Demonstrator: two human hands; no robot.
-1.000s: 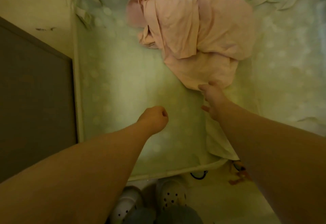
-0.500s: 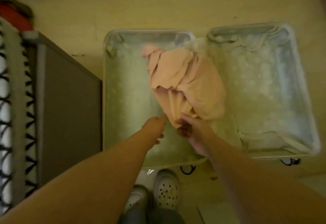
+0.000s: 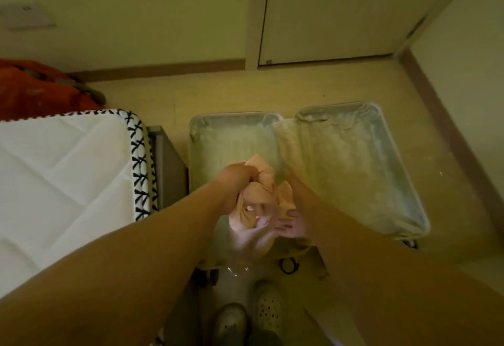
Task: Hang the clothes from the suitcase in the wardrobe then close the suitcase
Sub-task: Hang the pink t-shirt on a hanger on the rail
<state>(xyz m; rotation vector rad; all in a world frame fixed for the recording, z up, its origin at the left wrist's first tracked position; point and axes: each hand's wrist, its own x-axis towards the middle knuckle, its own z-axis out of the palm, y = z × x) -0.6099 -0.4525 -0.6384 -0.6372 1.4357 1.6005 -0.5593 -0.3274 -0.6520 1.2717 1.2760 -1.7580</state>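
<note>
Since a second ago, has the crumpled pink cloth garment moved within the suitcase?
Yes: the pink garment went from the far end of the open suitcase toward its near edge, gripped by left hand and right hand.

1. One suitcase lies open, with two halves: a left half and a right half.
2. One pink garment, bunched over the left half's near end.
3. Two hands hold it: the left hand and the right hand.
4. Two perforated shoes at the near edge: the left shoe and the right shoe.
5. One white mattress, left.
6. One red bundle, far left.
7. One door, far.
</note>
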